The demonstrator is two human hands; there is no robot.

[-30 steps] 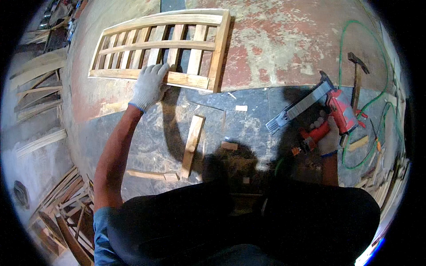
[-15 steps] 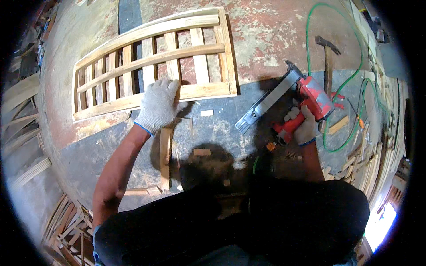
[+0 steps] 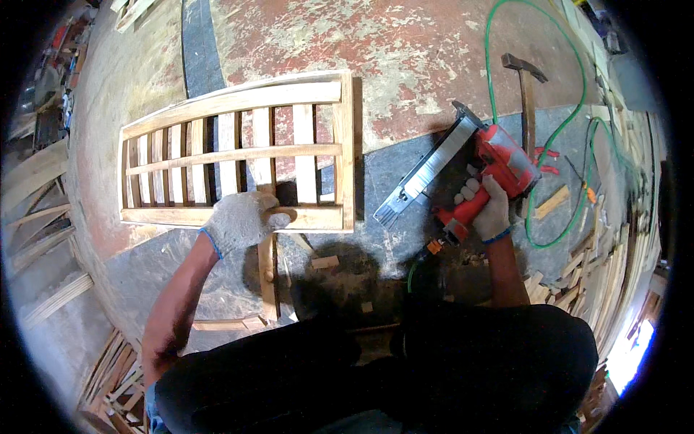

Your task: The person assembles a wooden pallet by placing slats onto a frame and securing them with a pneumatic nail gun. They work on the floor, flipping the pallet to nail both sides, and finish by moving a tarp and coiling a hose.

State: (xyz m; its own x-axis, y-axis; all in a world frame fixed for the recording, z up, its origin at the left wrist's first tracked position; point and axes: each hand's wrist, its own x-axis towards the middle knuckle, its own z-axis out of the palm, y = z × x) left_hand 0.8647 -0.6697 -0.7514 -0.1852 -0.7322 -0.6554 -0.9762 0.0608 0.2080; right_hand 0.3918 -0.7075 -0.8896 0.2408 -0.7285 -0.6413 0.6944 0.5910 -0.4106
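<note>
Slatted wooden frame [image 3: 231, 157] spreads ahead of the left grip [image 3: 244, 221] in the head view, its near rail [image 3: 318, 218] held there; whether it lies fully flat on the floor [image 3: 405, 108] is hard to tell. Well to the right, the right grip [image 3: 486, 204] is wrapped around the handle of a red nail gun [image 3: 510, 160]. Ahead of that grip lie a hammer [image 3: 530, 108] and a looped green hose [image 3: 489, 72].
</note>
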